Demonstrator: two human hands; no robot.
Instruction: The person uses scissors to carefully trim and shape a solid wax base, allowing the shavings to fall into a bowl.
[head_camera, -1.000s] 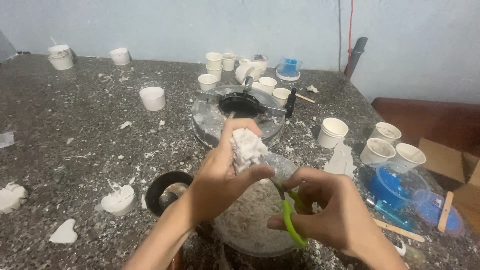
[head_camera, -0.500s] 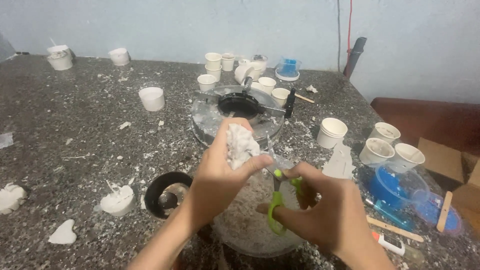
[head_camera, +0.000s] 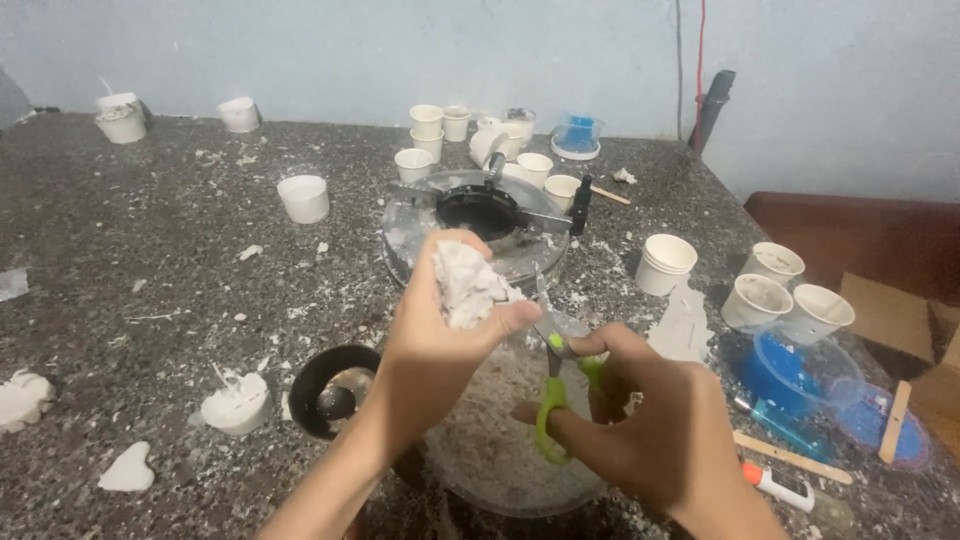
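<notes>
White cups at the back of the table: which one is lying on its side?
The cup in the back cluster, left of the blue-bottomed clear container. Its open mouth faces sideways; the others around it stand upright.

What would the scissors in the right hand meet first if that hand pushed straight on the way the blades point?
Most likely the white lump held in the left hand. The green-handled scissors in the right hand point up at its lower edge, though depth is unclear from this single view.

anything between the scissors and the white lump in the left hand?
Nothing visible. The left hand holds the white lump over the clear bowl. The scissors in the right hand point up at the lump, blade tips right beside it, with no object in between.
</notes>
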